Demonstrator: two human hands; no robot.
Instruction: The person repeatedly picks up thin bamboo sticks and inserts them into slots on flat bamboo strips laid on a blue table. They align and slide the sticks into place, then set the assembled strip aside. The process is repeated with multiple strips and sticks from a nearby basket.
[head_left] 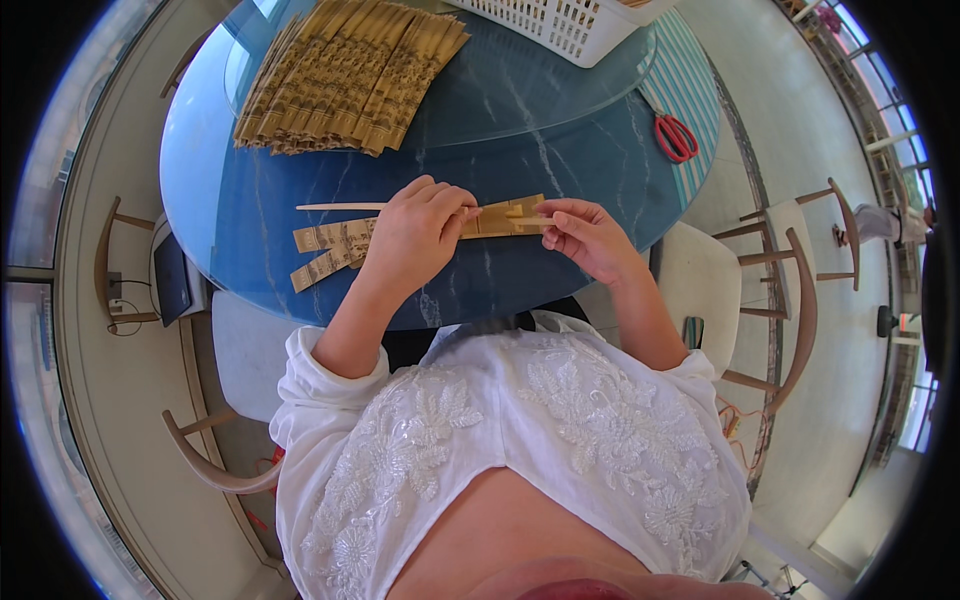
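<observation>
My left hand (420,225) is closed over a pale stick (335,206), which looks like a chopstick; its thin end points left. Under and beside that hand lie brown printed paper sleeves (335,236), one overlapping another at an angle. To the right, my right hand (590,238) pinches a short pale piece (530,221) between thumb and fingers, over a brown sleeve (488,222). Whether this piece belongs to the same stick is hidden by my left hand. Both hands are just above the near part of the blue table.
A large stack of brown paper sleeves (350,80) lies at the far left on the blue round table (270,200). A white perforated basket (570,30) stands at the back. Red-handled scissors (675,138) rest at the right, on a striped part. Chairs (700,285) surround the table.
</observation>
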